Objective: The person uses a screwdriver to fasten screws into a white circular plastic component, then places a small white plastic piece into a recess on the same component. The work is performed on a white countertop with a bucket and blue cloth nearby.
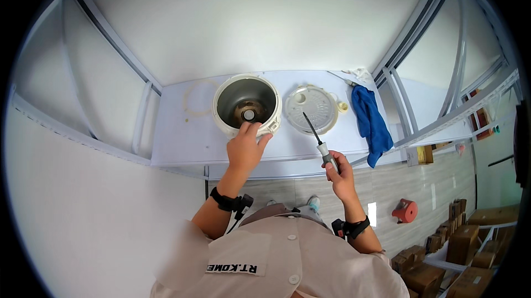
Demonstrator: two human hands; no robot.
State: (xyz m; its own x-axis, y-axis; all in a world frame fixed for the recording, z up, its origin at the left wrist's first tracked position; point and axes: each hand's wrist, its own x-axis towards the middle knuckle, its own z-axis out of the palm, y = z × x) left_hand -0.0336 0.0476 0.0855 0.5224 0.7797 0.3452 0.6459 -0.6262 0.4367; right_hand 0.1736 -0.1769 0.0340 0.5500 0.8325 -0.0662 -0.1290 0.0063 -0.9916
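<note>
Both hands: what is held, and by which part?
The right hand holds a screwdriver by the handle. The left hand touches the near rim of the pot; whether it grips is unclear.

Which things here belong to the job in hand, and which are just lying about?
Job:
- screwdriver, in right hand
- cooker body, left hand at its rim
- round translucent disc beside it, probably

Seemingly lying about:
- blue cloth
- red stool
- cardboard boxes

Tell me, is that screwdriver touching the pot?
Apart: the head view shows a plain gap between the screwdriver, held in the right hand, and the pot.
</note>
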